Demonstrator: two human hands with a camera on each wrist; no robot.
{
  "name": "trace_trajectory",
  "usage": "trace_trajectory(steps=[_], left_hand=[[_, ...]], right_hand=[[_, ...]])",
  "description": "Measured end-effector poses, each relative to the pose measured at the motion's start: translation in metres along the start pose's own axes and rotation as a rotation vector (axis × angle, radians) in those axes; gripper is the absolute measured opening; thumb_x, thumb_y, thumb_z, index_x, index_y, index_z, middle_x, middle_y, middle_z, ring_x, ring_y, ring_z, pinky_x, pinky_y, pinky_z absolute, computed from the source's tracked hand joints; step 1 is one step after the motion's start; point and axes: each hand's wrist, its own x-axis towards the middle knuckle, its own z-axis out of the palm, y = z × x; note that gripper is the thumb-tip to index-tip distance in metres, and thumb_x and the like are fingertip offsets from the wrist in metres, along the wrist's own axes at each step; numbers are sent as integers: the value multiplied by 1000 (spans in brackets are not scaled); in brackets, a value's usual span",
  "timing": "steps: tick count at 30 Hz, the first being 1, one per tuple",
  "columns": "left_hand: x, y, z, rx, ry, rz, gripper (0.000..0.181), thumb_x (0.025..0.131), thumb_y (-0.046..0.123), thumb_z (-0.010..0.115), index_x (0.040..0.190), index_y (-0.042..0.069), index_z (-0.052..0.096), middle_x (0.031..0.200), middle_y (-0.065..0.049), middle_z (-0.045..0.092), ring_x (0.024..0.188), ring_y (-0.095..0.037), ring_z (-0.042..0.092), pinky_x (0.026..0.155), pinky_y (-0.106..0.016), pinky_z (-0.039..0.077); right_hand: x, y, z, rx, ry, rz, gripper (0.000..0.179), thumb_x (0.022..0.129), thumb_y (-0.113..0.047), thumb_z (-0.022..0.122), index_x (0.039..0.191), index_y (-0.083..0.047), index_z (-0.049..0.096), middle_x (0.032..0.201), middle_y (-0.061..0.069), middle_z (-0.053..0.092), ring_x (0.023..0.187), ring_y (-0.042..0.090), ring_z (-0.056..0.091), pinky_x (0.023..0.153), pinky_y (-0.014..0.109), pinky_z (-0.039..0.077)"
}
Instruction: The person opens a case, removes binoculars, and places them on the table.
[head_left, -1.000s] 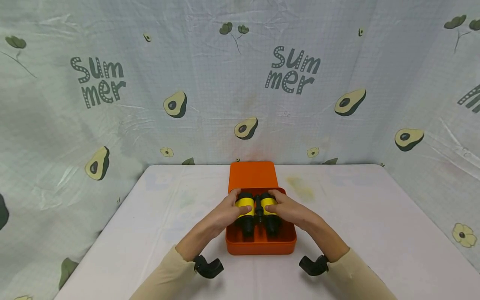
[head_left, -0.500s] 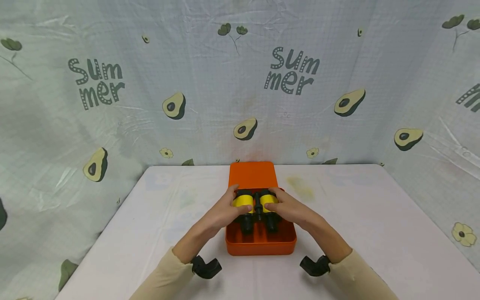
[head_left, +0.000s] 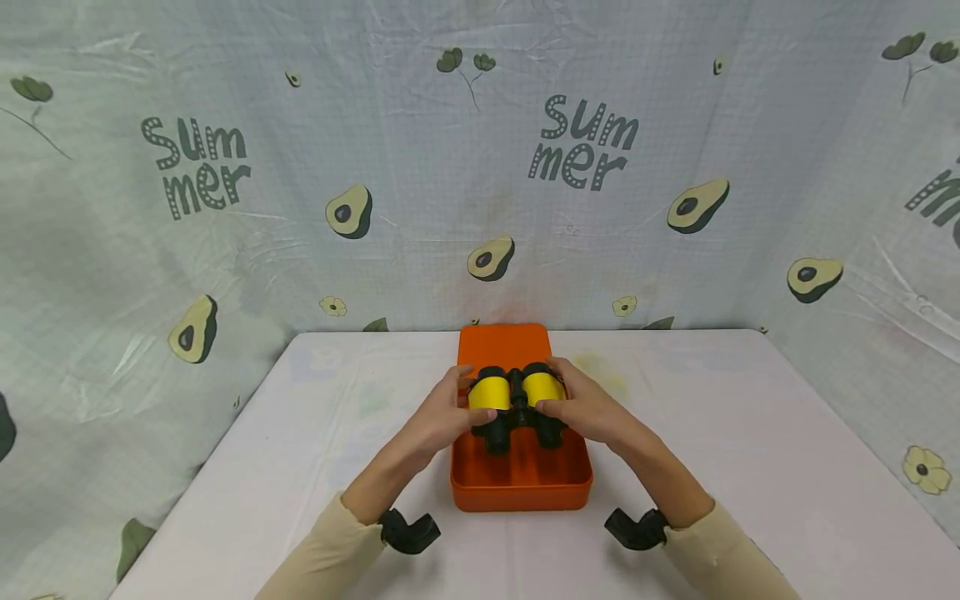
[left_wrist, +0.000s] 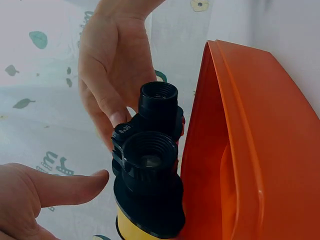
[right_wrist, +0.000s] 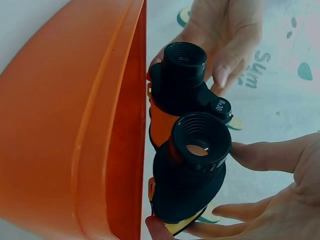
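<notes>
Black and yellow binoculars (head_left: 518, 397) are held between my two hands, raised over an orange case (head_left: 522, 497). My left hand (head_left: 440, 414) grips the left barrel, its thumb across the front and fingers around the outer side. On the other barrel, my right hand (head_left: 592, 407) holds in the same way. The eyepieces (left_wrist: 159, 95) point toward me, and "8x30" is marked on the centre knob (right_wrist: 220, 106). Beneath the binoculars the case shows its inside, with a ridge along the middle. In the right wrist view some right fingers reach under the barrel.
The case lid (head_left: 504, 343) lies folded back behind the case, near the far table edge. A white cloth covers the table (head_left: 337, 433). Behind it hangs a curtain (head_left: 420, 150) printed with avocados and words. Each wrist wears a black mount (head_left: 409, 532).
Both hands have lifted the binoculars up out of the case and slightly away from me, exposing more of the case's inside. The case has stayed in place.
</notes>
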Motion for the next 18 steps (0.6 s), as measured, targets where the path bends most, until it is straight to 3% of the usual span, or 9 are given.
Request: trace_trajectory(steps=[12,18], left_hand=[[0,3,-5,49,65,8,74,89,11,79,154,4,46,159,-17,44,142,-40,47,113,-57,47],[1,4,-9,27,73,16,73,86,13,82,152,7,50,159,-16,44,142,-40,47,113,-58,47]], right_hand=[[-6,-7,-6,-89,51,19,73,96,-17,70,158,2,35,162,27,37,146,47,40,117,66,37],[-7,-6,-11,-13,20,5,76,95,-17,70,159,2,32,163,26,35,146,53,39,113,61,45]])
